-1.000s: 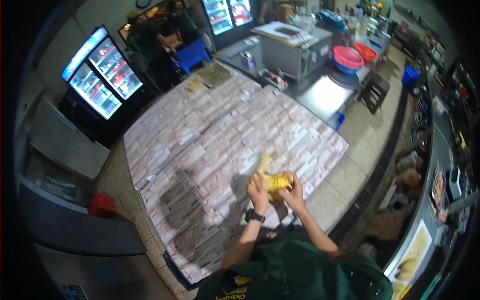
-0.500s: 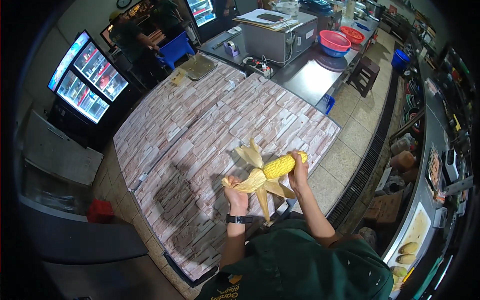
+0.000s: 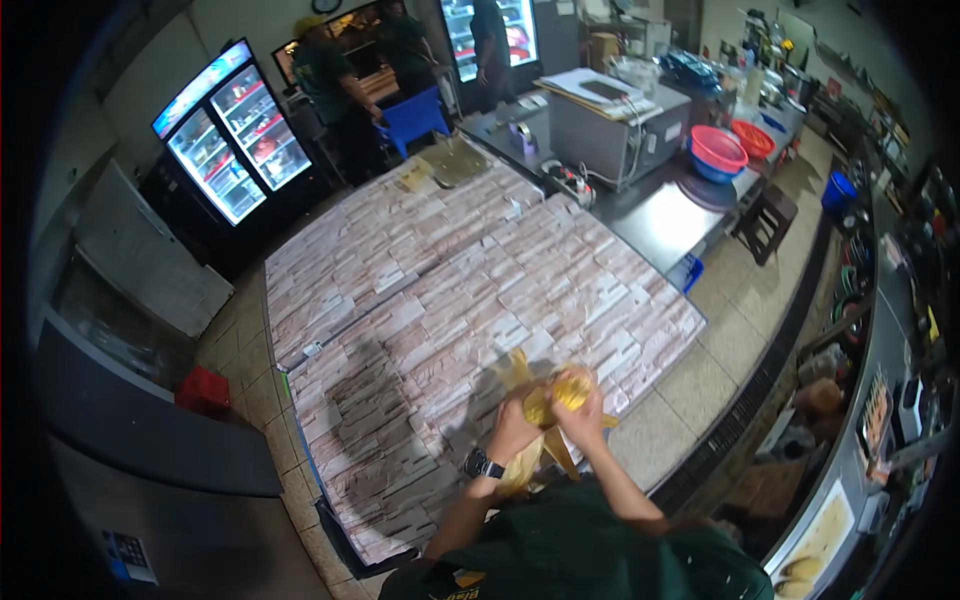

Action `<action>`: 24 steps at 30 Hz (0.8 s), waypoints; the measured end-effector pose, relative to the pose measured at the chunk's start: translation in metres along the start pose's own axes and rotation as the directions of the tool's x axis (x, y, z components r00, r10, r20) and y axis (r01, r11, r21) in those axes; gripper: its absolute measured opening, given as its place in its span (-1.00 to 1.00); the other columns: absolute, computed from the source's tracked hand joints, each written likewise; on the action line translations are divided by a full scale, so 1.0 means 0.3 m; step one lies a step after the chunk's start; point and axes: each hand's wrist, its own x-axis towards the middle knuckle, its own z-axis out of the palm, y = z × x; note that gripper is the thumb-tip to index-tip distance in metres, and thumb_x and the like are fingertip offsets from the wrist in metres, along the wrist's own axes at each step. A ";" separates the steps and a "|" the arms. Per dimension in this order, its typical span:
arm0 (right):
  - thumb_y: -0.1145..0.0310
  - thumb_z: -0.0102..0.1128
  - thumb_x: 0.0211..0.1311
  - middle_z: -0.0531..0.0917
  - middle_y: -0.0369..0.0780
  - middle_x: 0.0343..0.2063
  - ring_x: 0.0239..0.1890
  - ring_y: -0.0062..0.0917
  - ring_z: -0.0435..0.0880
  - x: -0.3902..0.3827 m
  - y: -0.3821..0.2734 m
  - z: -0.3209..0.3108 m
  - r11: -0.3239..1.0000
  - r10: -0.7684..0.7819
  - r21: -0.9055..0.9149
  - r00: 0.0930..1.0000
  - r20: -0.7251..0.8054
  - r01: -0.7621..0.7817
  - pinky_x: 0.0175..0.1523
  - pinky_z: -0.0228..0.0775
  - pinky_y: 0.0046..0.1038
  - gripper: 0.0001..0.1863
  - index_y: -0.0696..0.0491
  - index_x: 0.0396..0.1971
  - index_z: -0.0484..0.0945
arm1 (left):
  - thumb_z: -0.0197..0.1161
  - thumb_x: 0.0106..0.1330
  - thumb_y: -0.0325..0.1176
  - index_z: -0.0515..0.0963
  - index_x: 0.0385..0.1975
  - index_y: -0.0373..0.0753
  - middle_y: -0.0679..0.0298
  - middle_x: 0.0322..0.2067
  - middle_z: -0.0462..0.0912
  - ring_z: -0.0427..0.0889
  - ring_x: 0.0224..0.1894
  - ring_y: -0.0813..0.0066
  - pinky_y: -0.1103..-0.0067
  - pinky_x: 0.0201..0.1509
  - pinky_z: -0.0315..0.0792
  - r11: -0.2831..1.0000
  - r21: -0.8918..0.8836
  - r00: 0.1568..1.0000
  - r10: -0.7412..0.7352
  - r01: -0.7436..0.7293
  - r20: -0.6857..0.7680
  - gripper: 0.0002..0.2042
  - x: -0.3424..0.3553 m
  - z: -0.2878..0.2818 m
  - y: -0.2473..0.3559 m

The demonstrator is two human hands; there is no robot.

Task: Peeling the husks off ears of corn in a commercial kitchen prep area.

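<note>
Both my hands are wrapped round a yellow corn cob [image 3: 572,388] above the near right part of the table. My left hand [image 3: 512,428], with a dark watch at its wrist, grips the cob on its left side. Close beside it, my right hand [image 3: 583,418] grips the other side. Pale dry husk [image 3: 516,370] sticks out beyond the hands, and more strips hang below them toward my dark green shirt. Fingers cover much of the cob, and some blur hides whether it is whole or broken.
The table [image 3: 440,310] has a stone-patterned cover and a metal tray [image 3: 460,162] at its far end. Beyond stand a metal counter with red and blue bowls [image 3: 718,150], a brown stool [image 3: 768,222] and a lit fridge [image 3: 235,135]. People stand at the back.
My left hand has left the peeled-back husk and moved onto the cob beside my right hand. The cob has come nearer my body. The view has shifted with my head.
</note>
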 end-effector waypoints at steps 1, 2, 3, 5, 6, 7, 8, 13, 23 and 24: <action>0.64 0.19 -0.01 0.60 -0.25 -0.33 -0.22 -0.60 0.60 -0.028 -0.033 0.041 0.998 0.004 0.061 0.999 0.050 -0.007 -0.08 0.45 -0.53 -0.69 0.14 -0.21 0.43 | 0.49 -0.02 -0.28 0.50 0.01 -0.30 -0.02 -0.07 0.59 0.61 -0.03 0.09 0.31 0.07 0.45 0.996 -0.085 0.997 -0.038 0.032 -0.068 -0.45 -0.039 0.018 -0.052; 0.66 0.18 0.00 0.60 -0.24 -0.31 -0.20 -0.59 0.61 -0.050 -0.016 0.042 1.000 -0.007 0.001 0.995 0.097 0.007 -0.06 0.45 -0.52 -0.68 0.14 -0.20 0.42 | 0.43 0.02 -0.32 0.60 -0.13 -0.28 0.01 -0.25 0.68 0.69 -0.18 0.12 0.32 -0.05 0.51 0.983 -0.175 0.990 -0.069 0.047 -0.122 -0.61 -0.072 0.031 -0.082; 0.66 0.20 0.01 0.60 -0.24 -0.30 -0.18 -0.57 0.62 -0.070 -0.010 0.047 0.999 0.030 0.040 0.996 0.078 -0.033 -0.05 0.46 -0.52 -0.68 0.14 -0.19 0.42 | 0.43 0.02 -0.32 0.60 -0.13 -0.28 0.01 -0.25 0.68 0.69 -0.18 0.12 0.32 -0.05 0.51 0.984 -0.171 0.988 -0.066 0.041 -0.140 -0.61 -0.112 0.028 -0.093; 0.65 0.22 0.03 0.61 -0.23 -0.30 -0.18 -0.53 0.64 -0.074 -0.017 0.056 0.980 0.133 0.144 0.990 0.055 -0.140 -0.03 0.47 -0.51 -0.67 0.14 -0.17 0.41 | 0.39 0.03 -0.32 0.59 -0.17 -0.32 -0.01 -0.34 0.69 0.69 -0.25 0.02 0.32 -0.13 0.53 0.954 -0.263 0.986 -0.162 0.144 -0.048 -0.64 -0.186 0.008 -0.084; 0.65 0.23 0.04 0.61 -0.23 -0.30 -0.19 -0.51 0.65 -0.071 -0.015 0.060 0.956 0.201 0.207 0.978 0.053 -0.208 -0.02 0.48 -0.51 -0.67 0.15 -0.17 0.41 | 0.39 0.03 -0.32 0.59 -0.17 -0.32 -0.01 -0.34 0.69 0.69 -0.25 0.02 0.32 -0.13 0.53 0.954 -0.264 0.984 -0.167 0.143 -0.069 -0.64 -0.215 -0.008 -0.087; 0.50 0.41 0.01 0.60 -0.16 -0.21 -0.11 -0.45 0.62 -0.065 -0.009 0.055 0.918 0.290 0.243 0.948 0.130 -0.314 0.02 0.47 -0.45 -0.52 0.16 -0.06 0.40 | 0.39 0.00 -0.32 0.59 -0.16 -0.31 -0.03 -0.33 0.68 0.67 -0.23 -0.03 0.32 -0.15 0.53 0.969 -0.127 0.975 -0.218 0.210 -0.051 -0.63 -0.239 -0.029 -0.076; 0.50 0.41 0.01 0.60 -0.16 -0.21 -0.11 -0.45 0.62 -0.055 -0.006 0.052 0.917 0.294 0.233 0.943 0.156 -0.324 0.02 0.47 -0.45 -0.52 0.16 -0.06 0.40 | 0.39 -0.02 -0.32 0.58 -0.15 -0.31 -0.06 -0.31 0.67 0.66 -0.21 -0.08 0.32 -0.16 0.54 0.961 0.010 0.960 -0.276 0.277 -0.041 -0.61 -0.265 -0.053 -0.069; -0.01 0.56 -0.23 0.50 0.05 -0.01 0.07 -0.14 0.49 0.002 -0.098 0.112 0.628 -0.008 -0.624 0.805 0.593 0.465 0.16 0.34 -0.21 -0.03 0.12 0.20 0.32 | 0.26 0.04 -0.10 0.58 -0.22 -0.18 -0.04 -0.36 0.66 0.66 -0.28 -0.08 0.19 -0.16 0.53 0.819 0.374 0.895 -0.438 0.436 -0.085 -0.64 -0.435 -0.195 -0.108; -0.03 0.45 -0.10 0.67 -0.14 -0.26 -0.27 -0.21 0.70 -0.124 0.160 0.216 0.671 -0.118 -0.092 0.228 0.966 0.736 -0.23 0.57 -0.26 -0.34 0.02 0.00 0.51 | 0.29 0.15 -0.11 0.59 -0.22 -0.18 0.04 -0.43 0.67 0.66 -0.37 0.02 0.28 -0.24 0.55 0.901 0.139 0.911 -0.412 0.411 -0.029 -0.69 -0.601 -0.322 0.051; 0.01 0.48 -0.13 0.67 -0.14 -0.25 -0.25 -0.20 0.70 -0.114 0.148 0.218 0.824 -0.175 -0.034 0.312 0.934 0.565 -0.22 0.57 -0.25 -0.35 0.02 -0.03 0.52 | 0.28 0.19 -0.03 0.59 -0.25 -0.20 0.01 -0.46 0.66 0.67 -0.39 0.01 0.28 -0.26 0.55 0.924 -0.199 0.943 -0.334 0.327 -0.002 -0.65 -0.607 -0.329 0.063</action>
